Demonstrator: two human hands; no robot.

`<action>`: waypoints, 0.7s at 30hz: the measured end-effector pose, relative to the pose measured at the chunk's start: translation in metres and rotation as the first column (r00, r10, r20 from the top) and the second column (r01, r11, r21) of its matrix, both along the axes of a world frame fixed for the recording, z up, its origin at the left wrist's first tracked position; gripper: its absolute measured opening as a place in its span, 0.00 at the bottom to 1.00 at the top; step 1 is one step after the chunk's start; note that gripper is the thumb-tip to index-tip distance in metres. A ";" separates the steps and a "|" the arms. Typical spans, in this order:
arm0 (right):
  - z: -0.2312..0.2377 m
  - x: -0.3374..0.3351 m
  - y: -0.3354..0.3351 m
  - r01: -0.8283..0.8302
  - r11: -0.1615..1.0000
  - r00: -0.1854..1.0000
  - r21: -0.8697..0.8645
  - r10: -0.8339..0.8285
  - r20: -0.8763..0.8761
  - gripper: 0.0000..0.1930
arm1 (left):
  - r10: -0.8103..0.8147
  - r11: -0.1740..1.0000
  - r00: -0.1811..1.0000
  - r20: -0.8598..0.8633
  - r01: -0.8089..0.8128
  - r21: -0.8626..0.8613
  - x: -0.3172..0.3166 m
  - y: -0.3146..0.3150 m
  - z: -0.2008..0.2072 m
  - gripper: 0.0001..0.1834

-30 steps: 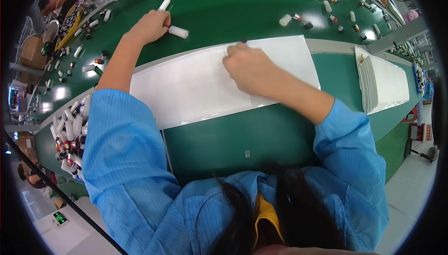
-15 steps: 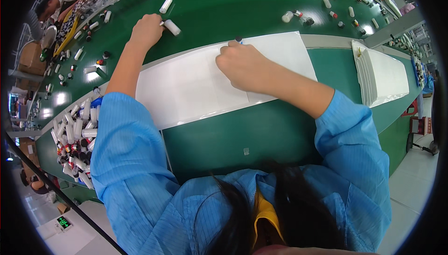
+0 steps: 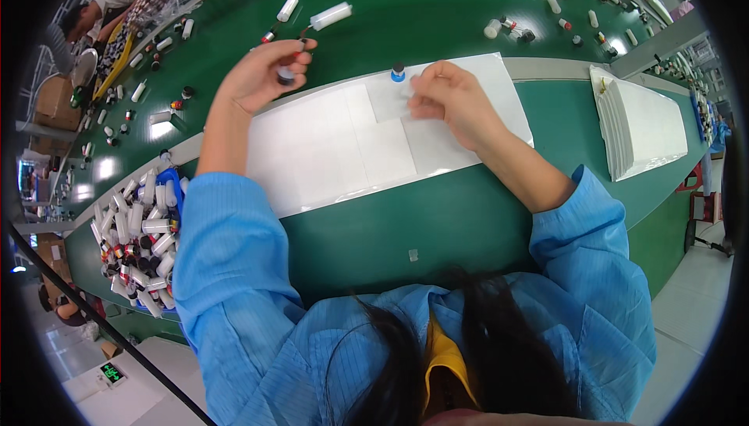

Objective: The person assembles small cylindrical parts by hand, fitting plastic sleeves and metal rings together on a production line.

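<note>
the small dark-ended piece [image 3: 285,76] sits at your left hand [image 3: 261,75], under its curled fingers and over the far left edge of the white sheet [image 3: 320,153]. that hand is mostly closed, thumb and fingers bent around the piece, which is blurred. just beyond your left fingertips a white tube [image 3: 331,16] lies slantwise, with a thin dark lead running back toward them; you can't tell from here whether they grip it.

your right hand [image 3: 460,106] is above the right part of the sheet, half open, fingers bent and loosely apart. a pale blur shows at its fingertips, so whether it has hold of anything can't be told. the black-topped blue piece [image 3: 399,73] stands upright near the sheet's far edge, between your hands and just left of the right fingertips.

a heap of tubes [image 3: 136,227] lies beside your left sleeve, and a stack of white sheets [image 3: 647,133] well off to your right.
</note>
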State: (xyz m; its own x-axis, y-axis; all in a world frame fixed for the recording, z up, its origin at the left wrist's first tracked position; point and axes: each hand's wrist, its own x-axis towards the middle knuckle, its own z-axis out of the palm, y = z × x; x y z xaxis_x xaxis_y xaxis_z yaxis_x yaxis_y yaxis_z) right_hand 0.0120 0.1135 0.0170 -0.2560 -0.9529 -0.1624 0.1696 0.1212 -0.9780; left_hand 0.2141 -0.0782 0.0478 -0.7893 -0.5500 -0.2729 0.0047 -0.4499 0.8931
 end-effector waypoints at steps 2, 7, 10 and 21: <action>0.014 0.001 0.001 0.161 0.979 0.930 -0.122 -0.109 0.352 0.06 | -0.053 0.998 0.997 -0.057 0.052 -0.022 -0.011 0.021 -0.001 0.13; 0.042 0.010 -0.013 0.103 0.869 0.995 -0.484 -0.095 0.043 0.08 | -0.146 0.885 0.979 0.140 0.193 -0.424 -0.040 0.064 0.007 0.14; 0.037 0.010 -0.020 0.124 0.914 0.990 -0.387 -0.086 0.113 0.08 | -0.045 0.779 0.953 0.299 0.220 -0.587 -0.045 0.076 -0.004 0.15; 0.019 0.006 -0.030 0.148 0.951 0.971 -0.272 -0.087 0.223 0.07 | 0.578 -0.066 0.561 0.593 0.756 -0.651 -0.027 0.081 -0.006 0.14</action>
State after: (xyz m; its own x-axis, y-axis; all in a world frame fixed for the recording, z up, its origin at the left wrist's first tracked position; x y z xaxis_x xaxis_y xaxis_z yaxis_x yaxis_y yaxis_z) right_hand 0.0176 0.0831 0.0359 -0.3589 -0.9320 0.0502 0.3663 -0.1901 -0.9109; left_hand 0.1875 0.0027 0.0419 -0.7665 -0.6419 0.0194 -0.6387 0.7588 -0.1276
